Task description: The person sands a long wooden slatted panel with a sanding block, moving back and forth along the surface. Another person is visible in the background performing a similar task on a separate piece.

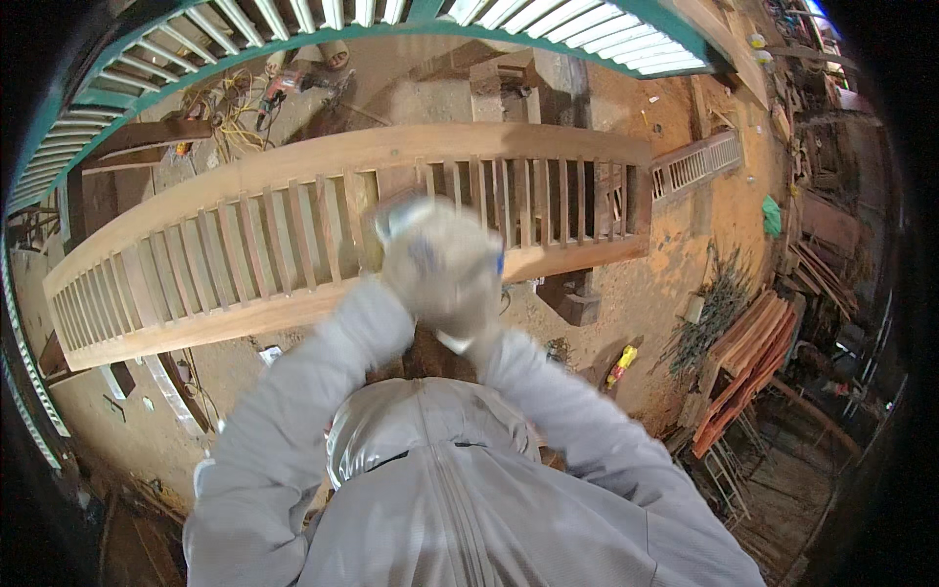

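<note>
My left hand [411,266] and my right hand [473,279] meet in front of me, apparently in pale gloves with blue patches. Both are smeared by motion and their fingers cannot be made out. A pale blue and white thing [399,217] shows at the far side of the left hand, too blurred to name. Below the hands lies a long wooden slatted shutter panel [323,155], its upper rail curved and its slats bare wood. The hands cover part of its middle. Whether they touch it, I cannot tell.
A green-framed shutter with white slats [421,24] arches across the far side. Beyond the panel lie a red power drill [286,86] and tangled yellow cord [230,122]. A yellow and red tool [620,367] rests on the right, near stacked reddish boards [748,372] and a smaller slatted panel [699,166].
</note>
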The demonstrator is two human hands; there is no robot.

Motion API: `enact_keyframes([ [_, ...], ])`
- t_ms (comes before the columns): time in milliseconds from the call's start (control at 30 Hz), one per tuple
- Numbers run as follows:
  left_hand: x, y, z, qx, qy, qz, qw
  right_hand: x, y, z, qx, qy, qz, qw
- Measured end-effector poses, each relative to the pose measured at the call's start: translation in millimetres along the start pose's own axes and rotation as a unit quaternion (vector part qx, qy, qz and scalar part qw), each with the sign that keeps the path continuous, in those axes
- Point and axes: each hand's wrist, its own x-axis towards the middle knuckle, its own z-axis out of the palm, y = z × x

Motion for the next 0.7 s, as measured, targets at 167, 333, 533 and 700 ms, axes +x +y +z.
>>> enact_keyframes([
  [167, -39, 49, 7, -0.089, -0.046, -0.022, 0.995, -73, -15, -19, -0.124, -0.177, 0.086, 0.973],
  [333, 17, -23, -14, -0.011, 0.018, 0.016, 1.0, 43, -25, -6, -0.228, -0.025, -0.073, 0.971],
  [533, 109, -112, -69, 0.141, 0.061, -0.01, 0.988, 200, -103, 2, -0.393, -0.04, -0.113, 0.912],
  [700, 60, -60, -8, 0.162, 0.162, 0.045, 0.972, 128, -58, -7, -0.388, -0.007, -0.166, 0.906],
])
